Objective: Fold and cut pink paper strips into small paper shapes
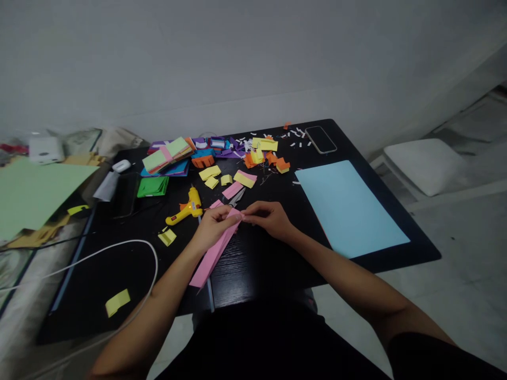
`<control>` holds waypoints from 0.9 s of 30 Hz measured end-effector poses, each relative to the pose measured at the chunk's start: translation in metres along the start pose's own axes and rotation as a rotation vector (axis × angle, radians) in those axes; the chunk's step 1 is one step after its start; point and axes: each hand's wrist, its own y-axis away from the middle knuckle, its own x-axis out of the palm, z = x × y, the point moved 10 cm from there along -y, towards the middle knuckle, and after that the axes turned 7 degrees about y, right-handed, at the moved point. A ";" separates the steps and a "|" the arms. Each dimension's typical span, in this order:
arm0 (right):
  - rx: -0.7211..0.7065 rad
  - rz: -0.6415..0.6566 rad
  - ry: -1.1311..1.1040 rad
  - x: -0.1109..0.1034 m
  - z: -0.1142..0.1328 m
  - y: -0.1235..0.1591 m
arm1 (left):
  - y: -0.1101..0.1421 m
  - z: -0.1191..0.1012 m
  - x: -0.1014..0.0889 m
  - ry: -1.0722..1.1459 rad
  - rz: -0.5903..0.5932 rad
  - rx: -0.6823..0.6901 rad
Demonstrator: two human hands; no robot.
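A long folded strip of pink paper slants over the front of the black table. My left hand is closed on it near its upper end. At that same end, the fingertips of my right hand pinch the tip of the pink paper. Just beyond my fingers lie scissors, their blades showing and their handles hidden. A yellow glue gun rests on its side to the left of my left hand. Shorter pink and yellow folded pieces lie behind the scissors.
Light blue sheets lie at the right, with a phone behind them. Coloured paper bundles and scraps cover the back. A white cable loops past my left forearm. A white stool stands at the right.
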 end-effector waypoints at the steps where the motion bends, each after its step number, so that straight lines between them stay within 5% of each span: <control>1: 0.003 0.003 0.006 0.000 0.000 0.000 | 0.000 0.000 0.000 0.001 0.003 -0.003; 27: -0.002 0.018 0.019 0.003 -0.003 0.001 | -0.001 0.004 0.000 -0.032 0.014 -0.036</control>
